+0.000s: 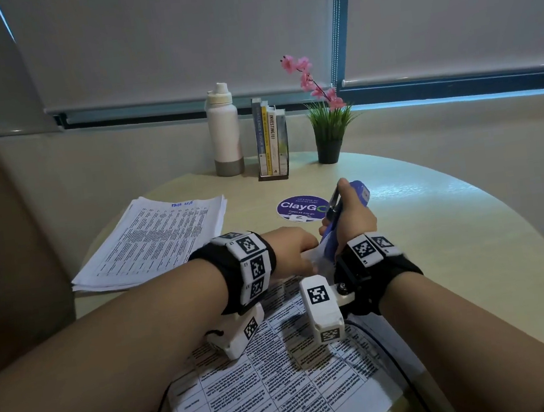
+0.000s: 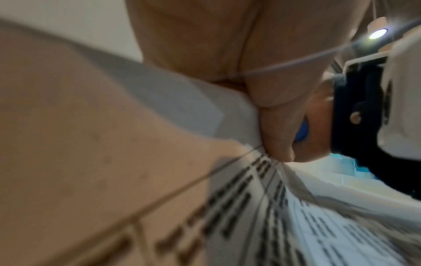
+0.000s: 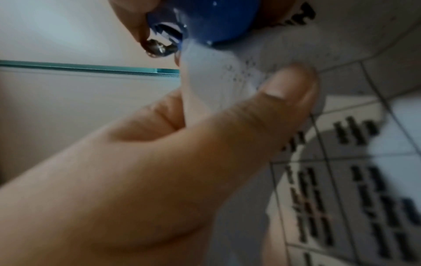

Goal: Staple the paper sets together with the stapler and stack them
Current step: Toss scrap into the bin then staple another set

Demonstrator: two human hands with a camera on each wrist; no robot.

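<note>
In the head view a printed paper set point(image 1: 285, 390) lies at the near table edge, its far corner lifted. My left hand point(image 1: 305, 258) pinches that corner, thumb on top of the sheet point(image 3: 284, 93). My right hand point(image 1: 348, 219) grips a blue stapler point(image 1: 359, 192), tilted, just right of the left hand. The right wrist view shows the stapler point(image 3: 216, 23) with the corner of the paper set point(image 3: 205, 72) in its mouth. A sliver of the stapler point(image 2: 301, 131) shows behind my left fingers point(image 2: 273, 126) in the left wrist view. A second paper stack point(image 1: 152, 239) lies at the left.
At the back of the round table point(image 1: 453, 236) stand a white bottle point(image 1: 225, 133), a few books in a holder point(image 1: 271, 138) and a potted plant with pink flowers point(image 1: 327, 125). A purple round sticker point(image 1: 301, 207) lies mid-table. A black cable point(image 1: 401, 370) runs over the near papers.
</note>
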